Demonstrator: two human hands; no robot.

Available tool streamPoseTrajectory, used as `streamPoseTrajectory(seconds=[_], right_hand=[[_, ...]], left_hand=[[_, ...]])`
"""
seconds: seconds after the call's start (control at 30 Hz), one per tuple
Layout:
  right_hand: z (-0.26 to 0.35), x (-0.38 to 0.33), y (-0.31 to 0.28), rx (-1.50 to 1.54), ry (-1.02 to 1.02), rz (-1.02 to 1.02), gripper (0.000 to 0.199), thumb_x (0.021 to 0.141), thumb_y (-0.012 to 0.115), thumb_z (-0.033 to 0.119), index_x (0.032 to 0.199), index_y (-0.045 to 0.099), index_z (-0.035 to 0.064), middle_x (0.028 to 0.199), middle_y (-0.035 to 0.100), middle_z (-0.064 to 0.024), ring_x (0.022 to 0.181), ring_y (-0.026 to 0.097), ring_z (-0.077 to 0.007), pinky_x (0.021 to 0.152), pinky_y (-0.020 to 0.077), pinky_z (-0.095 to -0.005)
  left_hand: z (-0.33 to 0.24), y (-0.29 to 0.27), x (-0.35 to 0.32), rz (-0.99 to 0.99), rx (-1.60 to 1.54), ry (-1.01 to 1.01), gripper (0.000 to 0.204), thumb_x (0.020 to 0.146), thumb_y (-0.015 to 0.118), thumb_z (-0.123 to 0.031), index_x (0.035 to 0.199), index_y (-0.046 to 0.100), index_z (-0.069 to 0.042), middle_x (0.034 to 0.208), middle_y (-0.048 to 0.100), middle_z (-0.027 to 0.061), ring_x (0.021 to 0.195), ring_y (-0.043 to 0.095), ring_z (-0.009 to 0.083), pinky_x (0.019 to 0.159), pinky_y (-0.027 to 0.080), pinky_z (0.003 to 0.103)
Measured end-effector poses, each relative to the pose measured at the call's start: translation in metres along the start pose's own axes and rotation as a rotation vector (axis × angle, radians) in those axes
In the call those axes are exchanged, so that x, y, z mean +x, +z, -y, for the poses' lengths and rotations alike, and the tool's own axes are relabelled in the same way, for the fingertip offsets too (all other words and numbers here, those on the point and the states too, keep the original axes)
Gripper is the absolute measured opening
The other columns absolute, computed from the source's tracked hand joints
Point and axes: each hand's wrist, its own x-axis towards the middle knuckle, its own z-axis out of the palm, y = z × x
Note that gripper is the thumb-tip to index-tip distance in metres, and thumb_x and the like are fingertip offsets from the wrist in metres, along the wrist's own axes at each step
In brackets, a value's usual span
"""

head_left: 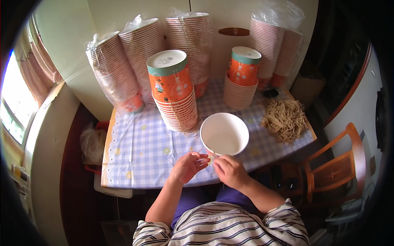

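An upright paper bucket with a white inside stands near the table's front edge, its mouth facing me. My right hand is closed at the bucket's near rim, its fingertips pinching a thin beige cord. The cord runs up against the rim; its other end is hard to make out. Just to the left, my left hand is turned palm up with its fingers stretched toward the cord, and I see nothing gripped in it. A tangled heap of similar beige cord lies at the table's right side.
Behind the bucket stand a large stack of upside-down orange paper buckets and a smaller stack. Tall plastic-wrapped stacks line the wall. A checked cloth covers the table. A wooden chair is at the right.
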Motion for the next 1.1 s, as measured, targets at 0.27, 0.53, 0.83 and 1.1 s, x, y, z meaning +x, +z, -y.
streamPoseTrajectory(seconds=[0.27, 0.53, 0.83, 1.1], right_hand=[[-0.02, -0.025, 0.04, 0.482, 0.465, 0.1, 0.01, 0.081, 0.068, 0.008, 0.086, 0.066, -0.0005, 0.076, 0.065, -0.0083, 0.063, 0.061, -0.0131, 0.059, 0.0474, -0.0254], [-0.016, -0.025, 0.041, 0.538, 0.469, -0.055, 0.009, 0.082, 0.067, 0.009, 0.085, 0.065, -0.0001, 0.082, 0.066, -0.0075, 0.072, 0.062, -0.0131, 0.066, 0.0491, -0.0268], [-0.009, -0.014, 0.043, 0.504, 0.441, -0.143, 0.008, 0.081, 0.066, 0.006, 0.085, 0.064, 0.0003, 0.084, 0.064, -0.0079, 0.075, 0.06, -0.0153, 0.068, 0.048, -0.0273], [-0.006, -0.015, 0.034, 0.464, 0.473, -0.143, 0.01, 0.082, 0.067, 0.011, 0.086, 0.065, 0.0019, 0.082, 0.065, -0.0066, 0.064, 0.059, -0.0135, 0.056, 0.0477, -0.0264]], left_hand=[[0.018, 0.013, 0.008, -0.022, 0.301, 0.131, 0.011, 0.091, 0.052, -0.011, 0.093, 0.06, -0.004, 0.106, 0.064, 0.0075, 0.093, 0.057, 0.0139, 0.087, 0.044, 0.03], [0.038, 0.001, 0.002, -0.127, 0.378, 0.328, 0.009, 0.091, 0.055, -0.007, 0.093, 0.059, 0.0, 0.093, 0.064, 0.0073, 0.087, 0.059, 0.0131, 0.082, 0.046, 0.028], [0.048, 0.009, 0.001, -0.177, 0.352, 0.354, 0.008, 0.091, 0.054, -0.006, 0.093, 0.059, 0.0, 0.099, 0.062, 0.0059, 0.091, 0.058, 0.0123, 0.085, 0.045, 0.027], [0.049, 0.002, 0.011, -0.106, 0.373, 0.425, 0.006, 0.085, 0.055, -0.002, 0.089, 0.059, 0.0, 0.102, 0.061, 0.0065, 0.093, 0.057, 0.0137, 0.088, 0.043, 0.029]])
